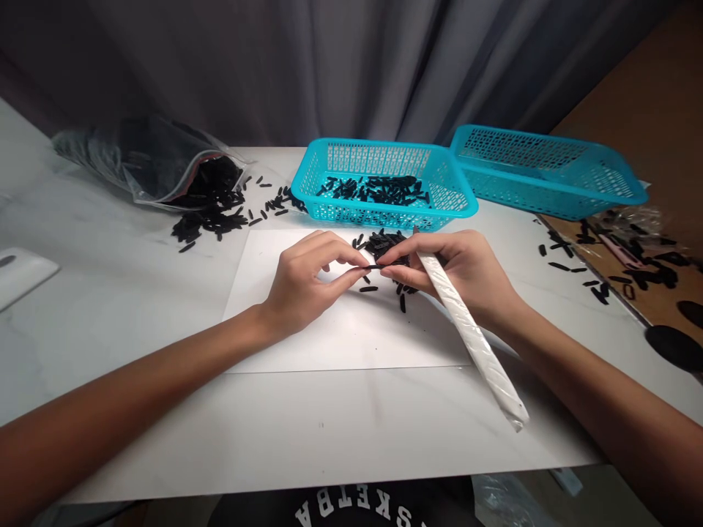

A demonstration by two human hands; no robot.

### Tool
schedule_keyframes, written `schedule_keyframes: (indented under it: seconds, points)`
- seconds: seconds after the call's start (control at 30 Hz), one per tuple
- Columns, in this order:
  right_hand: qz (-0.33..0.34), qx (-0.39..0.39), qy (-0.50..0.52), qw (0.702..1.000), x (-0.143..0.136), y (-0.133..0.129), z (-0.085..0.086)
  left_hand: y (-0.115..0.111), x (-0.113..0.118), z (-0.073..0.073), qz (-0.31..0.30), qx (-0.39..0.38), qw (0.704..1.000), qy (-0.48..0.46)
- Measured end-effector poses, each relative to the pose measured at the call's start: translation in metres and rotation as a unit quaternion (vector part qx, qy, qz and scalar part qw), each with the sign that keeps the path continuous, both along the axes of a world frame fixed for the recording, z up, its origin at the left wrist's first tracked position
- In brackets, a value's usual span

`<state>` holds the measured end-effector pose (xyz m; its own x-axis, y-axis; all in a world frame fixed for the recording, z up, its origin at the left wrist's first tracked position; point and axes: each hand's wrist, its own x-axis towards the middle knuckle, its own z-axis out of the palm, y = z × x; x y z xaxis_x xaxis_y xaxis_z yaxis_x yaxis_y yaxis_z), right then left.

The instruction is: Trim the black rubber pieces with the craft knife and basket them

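Between both hands, over a white sheet (307,344), is a small slim black piece (374,267), pinched at each end by thumb and forefinger. My left hand (315,274) is closed on its left end. My right hand (455,271) grips the right end and also holds a long tool with a white wrapped handle (472,333), which slants down toward the table's front edge; the tool's tip is mostly hidden by the fingers. Just behind the fingers lies a pile of similar black pieces (384,241), partly covered by the right hand, with a few loose ones on the sheet.
A blue basket (384,218) holding black pieces stands behind the sheet. Another blue basket (554,201) is at the back right. A plastic bag (148,165) spills black pieces at the left. More pieces scatter near a brown surface (642,293) at the right.
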<state>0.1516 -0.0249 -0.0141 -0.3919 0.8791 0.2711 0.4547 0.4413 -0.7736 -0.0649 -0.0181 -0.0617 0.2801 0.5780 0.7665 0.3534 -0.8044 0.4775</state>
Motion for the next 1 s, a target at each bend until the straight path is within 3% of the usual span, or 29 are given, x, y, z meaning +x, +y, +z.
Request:
schedule_keyframes:
  seconds: [1.0]
  points:
    - [0.002, 0.003, -0.001, 1.000, 0.0035, 0.0015, -0.0002, -0.0009, 0.0009, 0.0016, 0.001, -0.015, 1.000, -0.012]
